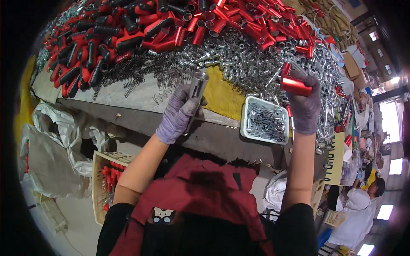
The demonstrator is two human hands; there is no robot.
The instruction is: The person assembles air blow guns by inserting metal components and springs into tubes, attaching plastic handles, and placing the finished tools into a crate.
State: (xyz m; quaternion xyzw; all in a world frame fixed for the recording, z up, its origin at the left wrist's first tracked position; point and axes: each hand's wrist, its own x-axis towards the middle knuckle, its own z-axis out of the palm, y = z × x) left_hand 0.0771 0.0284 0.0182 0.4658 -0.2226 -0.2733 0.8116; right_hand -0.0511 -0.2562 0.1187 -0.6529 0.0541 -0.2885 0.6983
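Observation:
My left hand, in a purple glove, is closed around a silver cylinder that stands nearly upright with its round end at the top. Whether the cylinder is clear or polished metal I cannot tell. Farther right, my right hand wears the same kind of glove and grips a shiny red tube, which lies crosswise in the fingers. Between the hands sits a white tray of small grey metal pins. Loose dark springs lie beyond my left hand.
Red-and-black handles are heaped at the far left, red tubes at the far middle. Small silver metal parts spread across the bench to the right. A cream basket holds red parts below the bench. Another person is at the right.

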